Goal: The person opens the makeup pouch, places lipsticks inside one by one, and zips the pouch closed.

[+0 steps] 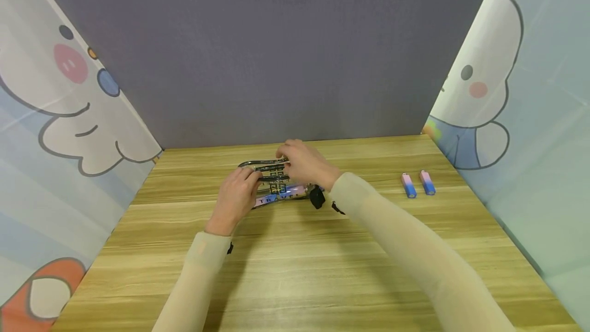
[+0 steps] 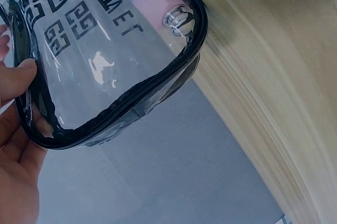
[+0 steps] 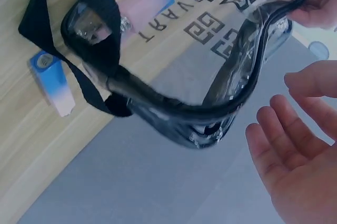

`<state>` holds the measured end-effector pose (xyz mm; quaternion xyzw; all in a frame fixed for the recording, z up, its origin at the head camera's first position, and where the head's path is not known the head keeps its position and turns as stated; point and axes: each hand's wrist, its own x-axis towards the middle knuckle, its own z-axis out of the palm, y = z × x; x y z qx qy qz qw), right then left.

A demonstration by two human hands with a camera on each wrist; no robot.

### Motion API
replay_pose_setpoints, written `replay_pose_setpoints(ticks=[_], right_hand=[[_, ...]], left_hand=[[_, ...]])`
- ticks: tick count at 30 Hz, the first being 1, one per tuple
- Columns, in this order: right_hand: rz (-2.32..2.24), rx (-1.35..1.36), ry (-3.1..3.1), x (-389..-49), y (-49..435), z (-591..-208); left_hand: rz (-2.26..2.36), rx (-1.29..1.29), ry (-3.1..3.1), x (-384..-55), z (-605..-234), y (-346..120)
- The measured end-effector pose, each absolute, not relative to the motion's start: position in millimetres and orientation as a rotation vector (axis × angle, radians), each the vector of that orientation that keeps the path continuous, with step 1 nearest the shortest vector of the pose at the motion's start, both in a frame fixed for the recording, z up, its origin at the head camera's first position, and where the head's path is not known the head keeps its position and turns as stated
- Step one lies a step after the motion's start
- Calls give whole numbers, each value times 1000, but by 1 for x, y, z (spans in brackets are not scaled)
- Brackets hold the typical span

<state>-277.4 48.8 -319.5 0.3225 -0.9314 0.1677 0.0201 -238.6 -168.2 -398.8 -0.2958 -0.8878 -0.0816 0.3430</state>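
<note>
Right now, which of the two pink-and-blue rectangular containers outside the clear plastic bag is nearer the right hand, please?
The left container in the head view; the other container sits farther from the right hand.

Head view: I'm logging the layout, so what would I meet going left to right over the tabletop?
Left hand, clear pouch, right hand, first pink-and-blue item, second pink-and-blue item.

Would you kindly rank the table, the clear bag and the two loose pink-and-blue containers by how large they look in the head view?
1. Table
2. Clear bag, partly hidden
3. Left container and right container: too alike to rank apart
</note>
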Motion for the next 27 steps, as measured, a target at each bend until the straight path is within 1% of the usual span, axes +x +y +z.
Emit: replay_pose_setpoints(ticks=[13,22,27], right_hand=[[594,796,-2917,-287,78,-317],[707,624,-2995,-302,101,-335],[685,571,-3038,-310,112,-350]], left_hand=[[-211,-777,-2327,-239,-398,-169],[-239,-764,-2337,-238,-396,-173],[-234,-761,-2328,-237,-396,-178]])
